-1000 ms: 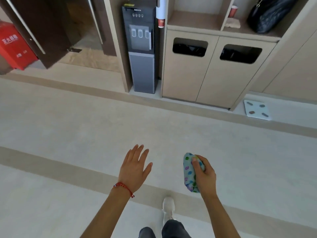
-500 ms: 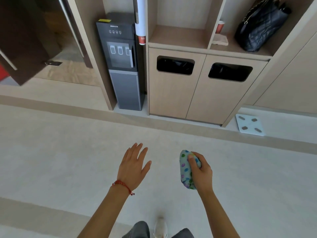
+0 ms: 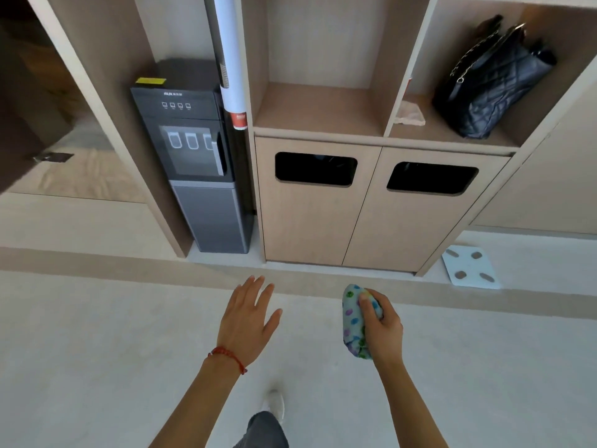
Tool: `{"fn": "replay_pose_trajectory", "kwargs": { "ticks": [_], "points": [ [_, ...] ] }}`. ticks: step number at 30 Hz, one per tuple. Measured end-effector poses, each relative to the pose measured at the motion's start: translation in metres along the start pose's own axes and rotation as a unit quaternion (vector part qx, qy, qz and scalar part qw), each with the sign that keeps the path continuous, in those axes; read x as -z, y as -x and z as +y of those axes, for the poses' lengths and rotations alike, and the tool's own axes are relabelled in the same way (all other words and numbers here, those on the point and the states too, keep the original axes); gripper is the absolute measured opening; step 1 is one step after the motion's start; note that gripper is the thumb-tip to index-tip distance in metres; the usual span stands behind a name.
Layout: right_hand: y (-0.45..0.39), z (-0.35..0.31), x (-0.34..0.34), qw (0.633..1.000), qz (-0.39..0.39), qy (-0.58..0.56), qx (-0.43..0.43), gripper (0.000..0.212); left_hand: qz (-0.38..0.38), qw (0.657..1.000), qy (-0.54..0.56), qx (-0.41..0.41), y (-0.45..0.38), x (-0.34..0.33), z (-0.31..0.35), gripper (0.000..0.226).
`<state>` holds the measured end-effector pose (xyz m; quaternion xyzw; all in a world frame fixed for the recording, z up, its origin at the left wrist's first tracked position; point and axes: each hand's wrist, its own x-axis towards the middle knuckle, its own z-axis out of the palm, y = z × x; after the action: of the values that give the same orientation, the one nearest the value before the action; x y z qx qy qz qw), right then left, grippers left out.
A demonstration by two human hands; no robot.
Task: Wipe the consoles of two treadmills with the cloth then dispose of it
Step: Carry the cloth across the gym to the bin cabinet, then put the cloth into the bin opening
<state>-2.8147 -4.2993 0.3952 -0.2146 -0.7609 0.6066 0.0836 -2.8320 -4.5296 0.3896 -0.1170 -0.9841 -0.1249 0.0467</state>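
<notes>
spotted cloth sits bunched in the right hand, fingers curled round it, probably for the bin slots ahead; left hand hangs spread, holding nothing.

The pale floor carries a water dispenser and a scale.

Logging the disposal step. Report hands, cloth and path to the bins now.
Right hand grips bunched cloth. Left hand open, holding nothing. Two bin openings ahead. Bare floor between, nothing in the way.
</notes>
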Motion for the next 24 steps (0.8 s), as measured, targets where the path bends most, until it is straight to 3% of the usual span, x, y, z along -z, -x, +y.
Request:
{"fn": "replay_pose_trajectory", "kwargs": {
  "ticks": [10, 24],
  "points": [
    [-0.13, -0.051, -0.055, 1.0, 0.026, -0.012, -0.009, 0.018, 0.015, 0.999, 0.0, -0.037, -0.167, 0.007, -0.036, 0.07],
    [-0.372, -0.093, -0.077, 1.0, -0.009, -0.012, 0.011, 0.021, 0.004, 0.999, 0.011, -0.029, -0.396, -0.025, -0.011, 0.07]
  ]
}}
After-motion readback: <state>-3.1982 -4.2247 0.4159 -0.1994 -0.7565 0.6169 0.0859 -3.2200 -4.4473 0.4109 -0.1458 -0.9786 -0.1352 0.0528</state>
